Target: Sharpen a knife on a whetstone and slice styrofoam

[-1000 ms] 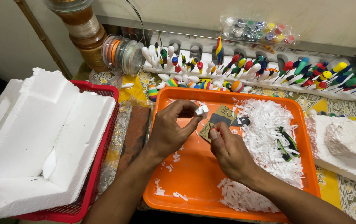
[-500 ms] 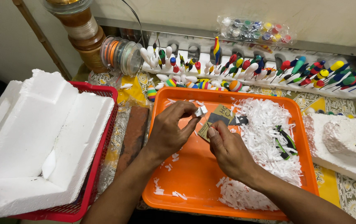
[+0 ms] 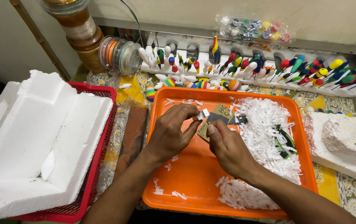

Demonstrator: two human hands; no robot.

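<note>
We work with both hands over the middle of the orange tray [image 3: 173, 182], which sits at the centre of the frame so that the cuttings fall inside its rim and not on the desk [image 3: 343, 186]; our left hand [image 3: 171, 132] pinches a small white foam piece [image 3: 203, 114] between thumb and fingertips, held up just above the tray floor where we can see it; our right hand [image 3: 227, 147] is closed on a small dark blade-like tool [image 3: 216, 118], its tip meeting the piece, though the exact kind of tool is too small to tell; the two hands are close together, nearly touching, which steadies the cut. A brownish card [image 3: 221, 111] lies under them, seemingly as a backing; to the right of the hands a heap of white foam shavings [image 3: 265, 128] fills the tray's right half and trails to its lower edge, pushed aside from the working spot.

At the left of the frame a large block of white polystyrene [image 3: 37, 141] rests in a red basket [image 3: 97, 166], within reach as stock; another chunk of foam [image 3: 343, 141] lies at the right edge. Along the top, a white foam rack [image 3: 211, 74] holds a row of painted fishing floats [image 3: 236, 66] stuck upright or slanted, likely so the paint stays untouched; a pack of small paint pots [image 3: 254, 27] sits behind them, and spools of line [image 3: 120, 54] stand at upper left.
</note>
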